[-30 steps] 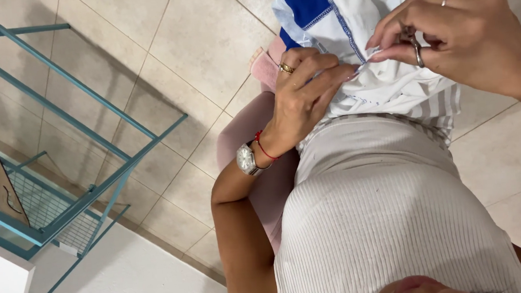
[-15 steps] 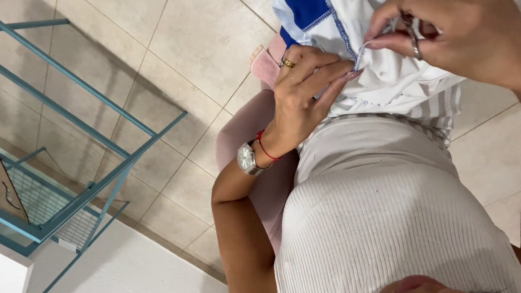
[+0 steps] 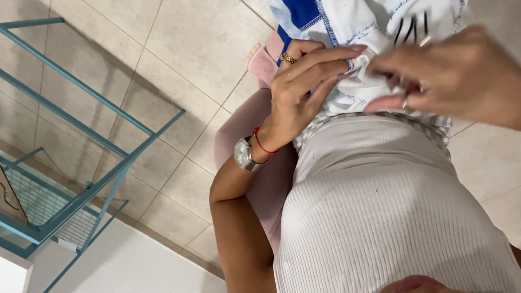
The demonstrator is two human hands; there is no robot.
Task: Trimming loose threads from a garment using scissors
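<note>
White-and-blue stitched cloth [image 3: 355, 15], soft, crumpled: left hand [image 3: 305, 90] fingers pinch fold; blurred right hand [image 3: 453, 78] fingers grip small scissors [image 3: 411, 29].

Bright, even indoor light, soft and slightly warm; no glare on the tiled floor [image 3: 160, 55]; the teal metal rack [image 3: 56, 150] casts a faint, diffuse shadow across the tiles toward the upper right; the right hand [image 3: 453, 81] is smeared by motion blur; the left hand [image 3: 302, 90] and rack stay sharp.

A beige tiled floor [image 3: 159, 43] carries a teal metal wire rack [image 3: 44, 151] at the left, beside a white surface [image 3: 128, 281].
</note>
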